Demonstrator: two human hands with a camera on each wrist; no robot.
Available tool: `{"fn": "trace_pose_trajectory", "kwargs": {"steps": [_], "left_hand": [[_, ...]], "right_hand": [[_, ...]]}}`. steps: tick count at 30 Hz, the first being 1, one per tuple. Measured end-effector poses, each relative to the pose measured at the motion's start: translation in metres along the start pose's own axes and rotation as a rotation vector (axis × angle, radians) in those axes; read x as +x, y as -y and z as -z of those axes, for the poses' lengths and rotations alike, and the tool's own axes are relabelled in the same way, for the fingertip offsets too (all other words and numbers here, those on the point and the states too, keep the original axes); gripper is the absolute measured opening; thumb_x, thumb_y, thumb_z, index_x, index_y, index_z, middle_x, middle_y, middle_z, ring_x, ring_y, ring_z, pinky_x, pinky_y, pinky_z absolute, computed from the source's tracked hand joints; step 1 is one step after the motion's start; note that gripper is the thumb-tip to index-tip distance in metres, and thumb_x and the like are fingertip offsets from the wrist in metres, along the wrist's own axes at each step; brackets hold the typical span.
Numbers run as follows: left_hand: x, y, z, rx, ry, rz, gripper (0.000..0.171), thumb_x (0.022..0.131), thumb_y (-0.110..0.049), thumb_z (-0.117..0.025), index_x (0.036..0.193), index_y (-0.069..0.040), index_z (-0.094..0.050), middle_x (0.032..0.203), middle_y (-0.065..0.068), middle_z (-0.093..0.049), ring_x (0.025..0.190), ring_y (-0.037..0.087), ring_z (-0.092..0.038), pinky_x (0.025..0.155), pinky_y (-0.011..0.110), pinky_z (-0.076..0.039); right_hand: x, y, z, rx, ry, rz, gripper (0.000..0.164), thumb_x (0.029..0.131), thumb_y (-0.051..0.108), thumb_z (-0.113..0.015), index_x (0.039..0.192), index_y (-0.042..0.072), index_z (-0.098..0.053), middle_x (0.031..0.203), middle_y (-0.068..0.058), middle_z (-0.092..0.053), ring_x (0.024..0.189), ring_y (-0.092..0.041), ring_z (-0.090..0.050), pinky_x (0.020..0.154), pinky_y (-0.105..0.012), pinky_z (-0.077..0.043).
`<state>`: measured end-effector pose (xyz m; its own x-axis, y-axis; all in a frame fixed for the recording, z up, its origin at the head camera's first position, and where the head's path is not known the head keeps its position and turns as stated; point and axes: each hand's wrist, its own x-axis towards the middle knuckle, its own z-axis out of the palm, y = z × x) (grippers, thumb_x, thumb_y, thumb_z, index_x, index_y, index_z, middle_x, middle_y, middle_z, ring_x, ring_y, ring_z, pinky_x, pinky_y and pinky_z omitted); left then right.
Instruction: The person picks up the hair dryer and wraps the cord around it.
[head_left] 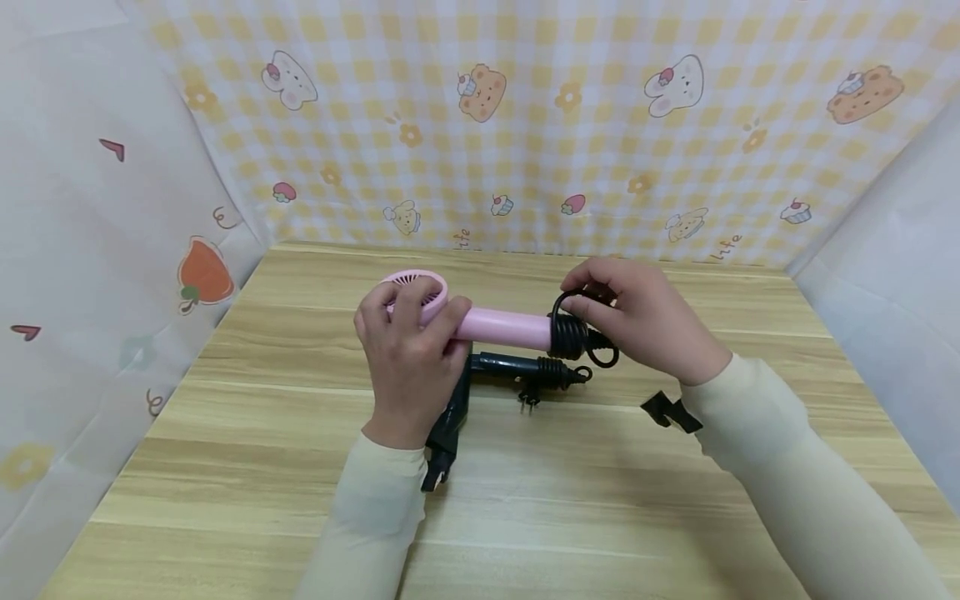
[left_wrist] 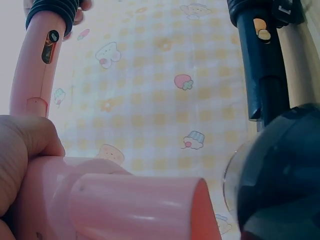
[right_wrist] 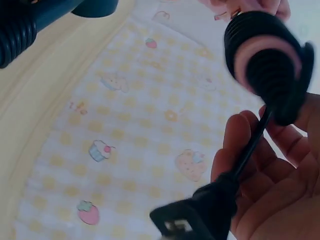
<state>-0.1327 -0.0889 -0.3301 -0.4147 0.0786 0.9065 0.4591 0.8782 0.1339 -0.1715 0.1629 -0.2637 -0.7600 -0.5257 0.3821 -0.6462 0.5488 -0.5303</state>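
Observation:
My left hand (head_left: 408, 350) grips the head of a pink hair dryer (head_left: 506, 327), with its handle pointing right. Black cord (head_left: 567, 336) is wound in tight coils around the end of that handle. At those coils, my right hand (head_left: 645, 312) holds a loose loop of the cord between thumb and fingers. In the right wrist view, the dryer's black plug (right_wrist: 200, 215) hangs on a short length of cord in front of the fingers. A black hair dryer (head_left: 510, 365) lies just nearer than the pink one, its body partly hidden by my left hand and wrist.
The black dryer's cord (head_left: 553, 373) is coiled round its handle, and its two-pin plug (head_left: 528, 398) sticks out beside it. Both dryers are over a wood-grain table (head_left: 570, 500). A yellow checked cloth (head_left: 525, 150) hangs behind, with white cloth (head_left: 82, 250) at the left.

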Motion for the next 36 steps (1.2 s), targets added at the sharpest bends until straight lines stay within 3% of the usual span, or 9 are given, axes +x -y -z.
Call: {"fn": "trace_pose_trajectory", "kwargs": {"steps": [8, 14, 22, 28, 33, 36], "left_hand": [[0.004, -0.004, 0.003, -0.012, -0.036, 0.002, 0.013, 0.079, -0.005, -0.071, 0.088, -0.014, -0.074, 0.108, 0.01, -0.055, 0.106, 0.04, -0.043, 0.081, 0.057, -0.037], [0.005, -0.006, 0.006, -0.022, -0.034, 0.011, 0.015, 0.077, -0.003, -0.07, 0.088, -0.013, -0.074, 0.108, 0.01, -0.055, 0.106, 0.04, -0.042, 0.081, 0.056, -0.037], [0.008, -0.009, 0.009, -0.083, -0.041, 0.044, 0.016, 0.076, -0.002, -0.07, 0.087, -0.012, -0.074, 0.109, 0.01, -0.056, 0.106, 0.04, -0.042, 0.086, 0.055, -0.036], [0.008, -0.009, 0.009, -0.08, -0.053, 0.061, 0.014, 0.076, -0.003, -0.07, 0.085, -0.013, -0.074, 0.109, 0.01, -0.057, 0.103, 0.04, -0.042, 0.087, 0.055, -0.035], [0.007, -0.007, 0.008, -0.071, -0.044, 0.072, 0.011, 0.078, -0.005, -0.072, 0.086, -0.012, -0.075, 0.109, 0.011, -0.058, 0.104, 0.041, -0.042, 0.088, 0.055, -0.035], [0.007, -0.005, 0.009, -0.061, -0.039, 0.08, 0.009, 0.078, -0.007, -0.074, 0.087, -0.011, -0.075, 0.11, 0.012, -0.058, 0.104, 0.041, -0.042, 0.088, 0.055, -0.034]], "right_hand": [[0.007, -0.017, -0.004, 0.15, 0.076, -0.133, 0.01, 0.096, 0.013, -0.066, 0.103, 0.013, -0.073, 0.098, 0.001, -0.068, 0.075, -0.016, -0.058, 0.069, -0.028, -0.048], [0.01, -0.027, -0.007, 0.253, 0.122, -0.146, 0.013, 0.097, 0.013, -0.065, 0.106, 0.011, -0.073, 0.102, -0.002, -0.068, 0.074, -0.018, -0.055, 0.067, -0.027, -0.048], [0.004, -0.038, -0.022, 0.426, 0.157, -0.169, 0.016, 0.098, 0.016, -0.064, 0.107, 0.005, -0.072, 0.101, -0.007, -0.069, 0.084, -0.02, -0.062, 0.073, -0.028, -0.052], [-0.005, -0.04, -0.034, 0.395, 0.134, -0.056, 0.014, 0.091, 0.01, -0.07, 0.105, 0.008, -0.073, 0.092, -0.002, -0.069, 0.081, -0.02, -0.059, 0.069, -0.03, -0.05], [-0.011, -0.037, -0.043, 0.325, 0.097, 0.047, 0.018, 0.088, -0.008, -0.066, 0.098, 0.006, -0.072, 0.09, 0.0, -0.069, 0.076, -0.016, -0.057, 0.071, -0.03, -0.048], [-0.016, -0.032, -0.047, 0.306, 0.089, 0.003, 0.015, 0.089, -0.008, -0.065, 0.094, 0.003, -0.072, 0.085, -0.005, -0.07, 0.071, -0.014, -0.057, 0.066, -0.029, -0.046]]}}
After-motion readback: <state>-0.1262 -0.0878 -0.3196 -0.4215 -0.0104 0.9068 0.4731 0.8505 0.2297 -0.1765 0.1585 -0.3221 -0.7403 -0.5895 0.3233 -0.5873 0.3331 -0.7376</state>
